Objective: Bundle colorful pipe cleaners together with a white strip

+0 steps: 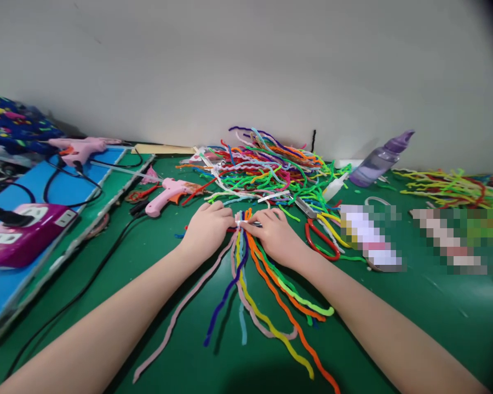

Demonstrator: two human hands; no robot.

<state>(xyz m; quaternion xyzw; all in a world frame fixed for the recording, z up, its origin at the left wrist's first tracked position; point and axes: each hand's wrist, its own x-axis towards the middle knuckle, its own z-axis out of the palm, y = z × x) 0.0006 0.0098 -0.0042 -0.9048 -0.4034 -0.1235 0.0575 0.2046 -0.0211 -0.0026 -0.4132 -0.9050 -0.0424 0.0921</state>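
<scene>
A bundle of fuzzy coloured stems (267,312) fans out toward me across the green table, in pink, purple, light blue, yellow, orange and green. At its top, a small white piece (240,224) lies across the stems. My left hand (211,227) is closed on the left side of this gathered end, fingers curled. My right hand (276,232) presses the gathered end from the right with its index finger, and a thin dark object shows beside its fingers. The fingertips of both hands nearly meet at the white piece.
Behind lies a pile of coloured stems (267,164). Right are red-handled scissors (320,241), a white glue bottle (335,187), a purple water bottle (380,161) and more stems (447,189). Left are pink glue guns (170,195) (80,149), black cables and a purple power strip (22,235).
</scene>
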